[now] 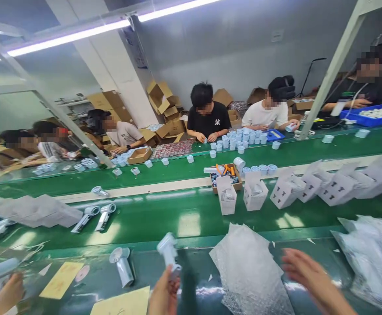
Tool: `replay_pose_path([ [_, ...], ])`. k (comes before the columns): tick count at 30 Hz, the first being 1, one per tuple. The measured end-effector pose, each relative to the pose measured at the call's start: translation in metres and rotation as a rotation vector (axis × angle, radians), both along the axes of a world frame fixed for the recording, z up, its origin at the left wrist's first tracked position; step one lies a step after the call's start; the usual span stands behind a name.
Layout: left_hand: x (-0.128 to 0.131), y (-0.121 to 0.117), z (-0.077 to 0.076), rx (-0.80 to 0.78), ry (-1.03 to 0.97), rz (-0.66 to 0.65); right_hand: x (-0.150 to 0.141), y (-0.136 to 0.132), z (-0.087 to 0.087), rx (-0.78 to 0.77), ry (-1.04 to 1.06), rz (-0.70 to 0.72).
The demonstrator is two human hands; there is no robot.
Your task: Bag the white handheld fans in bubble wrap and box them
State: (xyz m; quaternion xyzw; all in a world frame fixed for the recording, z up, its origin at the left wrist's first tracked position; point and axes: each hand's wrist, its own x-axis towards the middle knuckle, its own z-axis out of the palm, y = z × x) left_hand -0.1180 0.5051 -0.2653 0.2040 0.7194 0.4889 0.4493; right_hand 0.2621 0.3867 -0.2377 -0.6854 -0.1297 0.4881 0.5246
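Observation:
My left hand (165, 291) is closed around the lower end of a light-blue device shaped like a small hair dryer (167, 248), its head tilted up and away. To the right, my right hand (309, 273) is stretched out with fingers extended, slightly blurred, and holds nothing. It hovers beside a stack of clear bubble-wrap bags (248, 267). A second such device (122, 267) lies on the dark bench left of my left hand. Yellow paper (122, 302) lies partly below it.
A co-worker's hand (5, 293) holds another device at the far left. More bubble-wrap bags (375, 258) lie at right. Open white boxes (227, 197) and two devices (105, 214) stand or lie on the green belt (164, 214). Several people work across it among light-blue cups (232, 144).

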Motion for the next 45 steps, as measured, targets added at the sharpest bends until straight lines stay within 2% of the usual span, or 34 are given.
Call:
replay_pose_path([
  [2,0.061,-0.042,-0.002,-0.056,-0.284,-0.278,-0.052,0.019,0.012,0.035,0.5,0.117],
  [3,0.091,-0.062,-0.003,-0.071,-0.386,-0.46,-0.069,0.027,0.017,0.052,0.634,0.147],
  [5,0.14,-0.095,-0.005,-0.053,-0.441,-0.853,-0.077,0.037,0.022,0.072,0.65,0.053],
  [6,0.157,-0.105,-0.007,-0.001,-0.37,-1.071,-0.068,0.037,0.023,0.069,0.616,0.0],
  [8,0.176,-0.116,-0.018,0.15,-0.038,-1.487,-0.033,0.028,0.023,0.033,0.547,-0.079],
  [10,0.179,-0.118,-0.036,0.243,0.4,-1.773,0.01,0.009,0.023,-0.011,0.517,-0.107],
  [11,0.177,-0.118,-0.045,0.247,0.564,-1.847,0.03,-0.002,0.023,-0.03,0.509,-0.115],
  [12,0.174,-0.117,-0.053,0.231,0.665,-1.884,0.046,-0.014,0.024,-0.04,0.508,-0.112],
  [14,0.17,-0.116,-0.064,0.2,0.718,-1.906,0.068,-0.04,0.025,-0.041,0.518,-0.073],
  [16,0.17,-0.116,-0.063,0.2,0.696,-1.896,0.076,-0.064,0.025,-0.035,0.537,-0.012],
  [18,0.178,-0.116,-0.049,0.196,0.699,-1.832,0.073,-0.084,0.026,-0.024,0.585,0.074],
  [20,0.193,-0.116,-0.027,0.178,0.685,-1.693,0.063,-0.097,0.026,-0.001,0.686,0.219],
  [22,0.211,-0.115,-0.002,0.143,0.555,-1.506,0.05,-0.1,0.026,0.033,0.798,0.403],
  [24,0.228,-0.114,0.019,0.089,0.321,-1.371,0.038,-0.094,0.027,0.051,0.852,0.506],
  [26,0.239,-0.111,0.035,0.006,0.115,-1.272,0.031,-0.085,0.027,0.061,0.833,0.517],
  [28,0.244,-0.108,0.046,-0.063,-0.006,-1.111,0.03,-0.079,0.026,0.052,0.759,0.513],
  [30,0.245,-0.106,0.057,-0.055,-0.04,-0.948,0.033,-0.078,0.024,0.027,0.652,0.524],
  [31,0.244,-0.106,0.063,-0.007,-0.012,-0.933,0.035,-0.08,0.023,0.005,0.609,0.522],
  [32,0.242,-0.107,0.069,0.075,0.047,-0.985,0.037,-0.082,0.021,-0.01,0.581,0.511],
  [36,0.228,-0.115,0.084,0.542,0.412,-1.425,0.043,-0.09,0.019,0.006,0.606,0.411],
  [38,0.225,-0.12,0.083,0.668,0.534,-1.502,0.044,-0.092,0.021,0.01,0.63,0.356],
  [40,0.231,-0.124,0.08,0.789,0.606,-1.517,0.044,-0.092,0.025,-0.01,0.624,0.321],
  [42,0.245,-0.128,0.077,0.924,0.679,-1.551,0.041,-0.089,0.027,-0.012,0.589,0.322],
  [45,0.267,-0.131,0.075,1.06,0.765,-1.72,0.036,-0.083,0.023,0.049,0.556,0.221],
])
